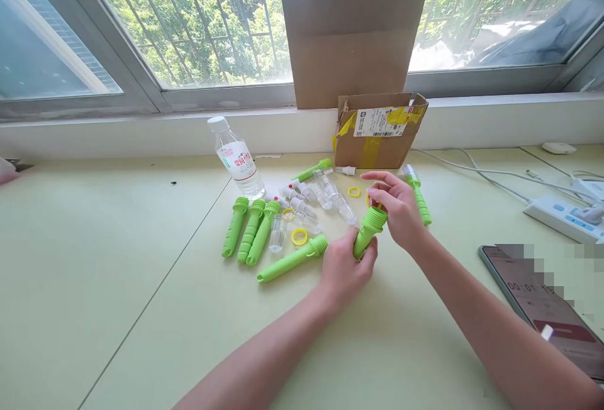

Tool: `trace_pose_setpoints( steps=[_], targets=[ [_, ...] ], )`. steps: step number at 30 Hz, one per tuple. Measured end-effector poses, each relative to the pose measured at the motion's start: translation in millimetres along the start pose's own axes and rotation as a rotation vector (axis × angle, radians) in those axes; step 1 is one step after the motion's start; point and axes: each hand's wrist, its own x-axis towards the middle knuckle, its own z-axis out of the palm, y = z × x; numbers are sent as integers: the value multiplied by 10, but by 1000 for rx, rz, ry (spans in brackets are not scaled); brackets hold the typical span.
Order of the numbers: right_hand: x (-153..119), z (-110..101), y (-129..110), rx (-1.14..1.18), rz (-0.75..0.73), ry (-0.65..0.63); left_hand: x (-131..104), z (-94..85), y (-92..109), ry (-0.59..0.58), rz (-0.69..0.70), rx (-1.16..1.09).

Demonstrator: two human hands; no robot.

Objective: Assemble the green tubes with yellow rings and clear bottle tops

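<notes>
My left hand (346, 265) is wrapped round a green threaded tube (370, 230), its threaded end tilted up and to the right. Just above that end, my right hand (396, 205) pinches a yellow ring, mostly hidden by the fingers. Another green tube (292, 259) lies left of my left hand, and three more (255, 231) lie side by side further left. Between them and my hands are clear ribbed caps (277, 234), small white pieces with red tips (289, 192) and loose yellow rings (299, 237).
A water bottle (240, 161) stands at the back left, and an open cardboard box (377, 139) against the sill. A capped green tube (418, 196) lies right of my right hand. Further right are a phone (542, 303), a power strip (557, 216) and cables.
</notes>
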Motion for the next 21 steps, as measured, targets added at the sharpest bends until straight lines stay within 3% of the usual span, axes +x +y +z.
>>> trace_pose_setpoints(
  steps=[15,21],
  targets=[
    [13,3,22,-38,-87,143,7,-12,1,-2,-34,-48],
    [12,16,9,-63,-113,136,10,-14,3,-3,-47,-54]
  ],
)
